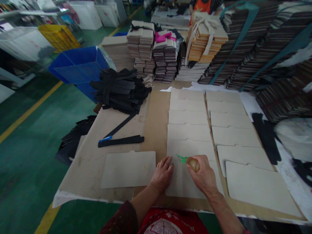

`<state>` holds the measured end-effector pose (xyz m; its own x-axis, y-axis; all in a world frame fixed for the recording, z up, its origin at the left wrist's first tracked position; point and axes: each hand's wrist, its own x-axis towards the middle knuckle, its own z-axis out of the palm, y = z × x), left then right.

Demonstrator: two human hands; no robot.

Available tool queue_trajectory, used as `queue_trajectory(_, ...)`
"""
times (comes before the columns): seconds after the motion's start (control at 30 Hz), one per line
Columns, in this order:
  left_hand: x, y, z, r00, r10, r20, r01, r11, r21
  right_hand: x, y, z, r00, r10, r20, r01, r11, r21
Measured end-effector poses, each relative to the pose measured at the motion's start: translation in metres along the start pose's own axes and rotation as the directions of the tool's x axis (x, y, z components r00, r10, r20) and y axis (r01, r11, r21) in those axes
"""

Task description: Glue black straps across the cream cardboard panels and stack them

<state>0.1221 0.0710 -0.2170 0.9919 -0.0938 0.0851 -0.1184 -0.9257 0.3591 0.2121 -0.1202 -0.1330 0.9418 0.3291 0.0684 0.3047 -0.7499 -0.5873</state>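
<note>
My right hand is wrapped round a small amber-brown bottle with a green nozzle. The nozzle points down at the nearest grey board in the middle column, close to a small mark on its surface. Fingers stretched out, my left hand lies flat at that board's left edge and holds nothing. To its left, a separate grey board with a small tab on its upper edge carries two small yellowish spots. More such boards overlap in a column on the right.
Black strips are heaped at the table's back left, beside a blue bin. Nearer lie a folded black strip and a blue-handled tool. Tied board stacks line the back; tall strapped stacks stand right. Another person is beyond.
</note>
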Motion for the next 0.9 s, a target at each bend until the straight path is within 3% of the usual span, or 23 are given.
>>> queue_trajectory(0.17, 0.001, 0.001, -0.001, 1.000, -0.002, 0.004, 0.002, 1.000, -0.014, 0.000, -0.005, 0.010, 0.998, 0.069, -0.002, -0.069, 0.991, 0.111)
queue_trajectory(0.23, 0.001, 0.001, -0.001, 1.000, -0.009, 0.004, 0.009, 1.000, -0.016, 0.001, -0.007, 0.016, 0.980, 0.197, -0.008, -0.187, 0.944, 0.270)
queue_trajectory(0.27, 0.001, 0.001, -0.002, 1.000, -0.013, 0.002, 0.013, 1.000, -0.017, 0.003, -0.007, 0.019, 0.953, 0.304, -0.003, -0.278, 0.873, 0.401)
queue_trajectory(0.33, 0.001, 0.001, -0.003, 1.000, -0.020, 0.001, 0.020, 1.000, -0.019, 0.006, -0.005, 0.023, 0.854, 0.518, 0.041, -0.419, 0.639, 0.645)
queue_trajectory(0.4, 0.001, 0.002, -0.006, 1.000, -0.027, 0.005, 0.028, 0.999, -0.020, 0.011, -0.002, 0.023, 0.765, 0.639, 0.082, -0.455, 0.446, 0.771)
queue_trajectory(0.43, 0.002, 0.003, -0.008, 0.999, -0.034, 0.008, 0.034, 0.999, -0.020, 0.014, 0.000, 0.021, 0.747, 0.660, 0.080, -0.447, 0.411, 0.795)
queue_trajectory(0.57, 0.010, 0.013, -0.021, 0.997, -0.078, 0.017, 0.079, 0.997, -0.011, 0.030, 0.008, 0.010, 0.758, 0.651, 0.042, -0.391, 0.402, 0.828)
queue_trajectory(0.7, 0.042, 0.016, -0.038, 0.993, -0.121, -0.006, 0.121, 0.993, 0.000, 0.051, 0.012, 0.008, 0.803, 0.595, -0.032, -0.350, 0.515, 0.783)
queue_trajectory(0.9, 0.106, -0.026, -0.032, 0.996, -0.085, -0.033, 0.085, 0.996, 0.012, 0.075, 0.010, 0.013, 0.870, 0.490, -0.057, -0.349, 0.692, 0.632)
